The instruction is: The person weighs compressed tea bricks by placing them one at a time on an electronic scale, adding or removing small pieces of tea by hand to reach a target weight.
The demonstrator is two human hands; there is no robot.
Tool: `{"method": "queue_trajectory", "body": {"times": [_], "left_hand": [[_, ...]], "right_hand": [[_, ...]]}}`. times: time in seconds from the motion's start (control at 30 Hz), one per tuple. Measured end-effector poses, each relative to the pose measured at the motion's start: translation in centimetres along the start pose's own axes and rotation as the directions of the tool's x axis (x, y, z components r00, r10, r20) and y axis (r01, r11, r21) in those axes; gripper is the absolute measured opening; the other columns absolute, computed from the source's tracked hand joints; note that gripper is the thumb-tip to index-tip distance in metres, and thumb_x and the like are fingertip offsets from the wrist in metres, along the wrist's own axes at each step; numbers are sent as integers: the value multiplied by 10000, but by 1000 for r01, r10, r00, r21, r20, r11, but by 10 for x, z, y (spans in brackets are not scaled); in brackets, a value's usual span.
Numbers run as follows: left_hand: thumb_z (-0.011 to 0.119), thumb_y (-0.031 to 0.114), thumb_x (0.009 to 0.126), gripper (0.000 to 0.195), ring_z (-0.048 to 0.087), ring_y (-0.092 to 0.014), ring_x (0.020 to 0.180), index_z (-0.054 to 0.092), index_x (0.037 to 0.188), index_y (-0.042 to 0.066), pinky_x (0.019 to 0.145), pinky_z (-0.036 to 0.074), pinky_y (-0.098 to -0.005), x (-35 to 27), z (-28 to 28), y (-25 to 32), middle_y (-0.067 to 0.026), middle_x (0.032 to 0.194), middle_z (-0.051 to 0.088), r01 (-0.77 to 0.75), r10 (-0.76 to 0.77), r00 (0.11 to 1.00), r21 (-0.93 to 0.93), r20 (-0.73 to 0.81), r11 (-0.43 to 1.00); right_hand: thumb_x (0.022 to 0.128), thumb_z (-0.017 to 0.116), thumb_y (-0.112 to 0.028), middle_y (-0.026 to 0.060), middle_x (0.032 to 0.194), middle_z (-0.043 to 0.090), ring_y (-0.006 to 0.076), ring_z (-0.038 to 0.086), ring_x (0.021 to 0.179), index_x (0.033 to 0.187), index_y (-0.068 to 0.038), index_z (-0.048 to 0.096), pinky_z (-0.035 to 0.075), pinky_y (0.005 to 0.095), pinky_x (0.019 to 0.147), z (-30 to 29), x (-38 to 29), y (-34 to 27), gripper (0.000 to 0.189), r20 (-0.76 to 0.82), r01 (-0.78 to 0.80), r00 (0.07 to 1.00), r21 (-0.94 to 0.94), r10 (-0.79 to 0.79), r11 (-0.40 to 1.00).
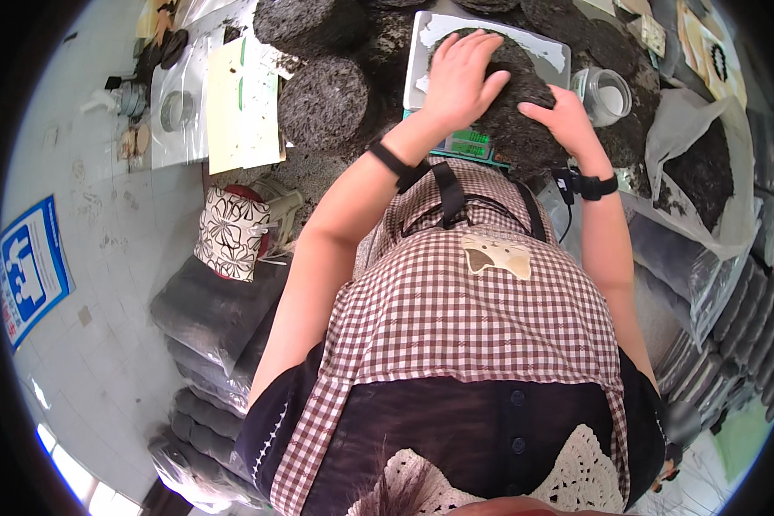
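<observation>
A digital scale (418, 58) with a pale tray and a green-lit display stands before me. On and over its near side lie dark, fibrous round cakes that look like dried seaweed (516, 132). My left hand (462, 80) rests with spread fingers on top of the dark material over the tray. At its right edge my right hand (564, 122) grips the dark material between thumb and fingers. Part of the display is hidden behind the material. An open clear plastic jar (607, 97) is just right of the scale, near my right hand.
Stacks of dark round cakes (326, 103) stand left of the scale. Farther left are cream paper sheets (242, 103). An open plastic bag (684, 129) with dark material is at right. Packed dark cakes in clear bags (213, 309) are piled low left, below a patterned cushion (232, 232).
</observation>
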State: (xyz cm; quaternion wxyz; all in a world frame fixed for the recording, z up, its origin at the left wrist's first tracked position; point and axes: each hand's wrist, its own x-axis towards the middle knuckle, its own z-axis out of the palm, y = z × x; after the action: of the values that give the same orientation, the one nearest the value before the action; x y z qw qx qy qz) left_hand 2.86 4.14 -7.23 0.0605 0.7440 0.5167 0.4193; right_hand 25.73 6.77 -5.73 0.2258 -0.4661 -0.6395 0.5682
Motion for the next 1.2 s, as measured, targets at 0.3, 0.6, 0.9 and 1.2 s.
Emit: {"method": "queue_trajectory", "body": {"times": [0.3, 0.6, 0.9, 1.2], "left_hand": [[719, 294, 939, 310, 678, -425, 864, 679, 981, -11, 759, 530, -459, 53, -9, -21, -242, 885, 697, 215, -206, 970, 60, -132, 975], [652, 430, 986, 371, 706, -324, 980, 715, 1130, 94, 864, 544, -393, 36, 31, -39, -140, 1025, 742, 347, -282, 904, -164, 323, 924], [617, 240, 974, 213, 678, -348, 951, 744, 1038, 81, 844, 536, -444, -2, -9, -84, -144, 1000, 711, 238, -236, 971, 163, -28, 958], [704, 258, 984, 260, 695, -204, 805, 706, 1102, 25, 748, 546, -308, 27, -14, -12, -125, 940, 741, 332, -282, 935, -251, 217, 909]], "right_hand": [[858, 830, -222, 43, 987, 746, 124, 685, 852, 1091, 39, 706, 559, 294, 795, 30, 30, -34, 371, -11, 102, 995, 304, -104, 947], [953, 708, -100, 147, 1292, 670, 273, 664, 1160, 1311, 26, 607, 533, 432, 1036, -89, -22, 33, 392, -218, 93, 954, 868, 205, 487], [955, 675, -76, 136, 1317, 670, 270, 653, 1192, 1316, 9, 627, 516, 429, 1056, -99, -55, 63, 373, -294, 106, 910, 847, 292, 522], [846, 842, -199, 91, 1085, 741, 165, 703, 947, 1173, 33, 683, 573, 332, 870, 19, 21, -9, 431, -212, 198, 964, 170, -160, 965]]}}
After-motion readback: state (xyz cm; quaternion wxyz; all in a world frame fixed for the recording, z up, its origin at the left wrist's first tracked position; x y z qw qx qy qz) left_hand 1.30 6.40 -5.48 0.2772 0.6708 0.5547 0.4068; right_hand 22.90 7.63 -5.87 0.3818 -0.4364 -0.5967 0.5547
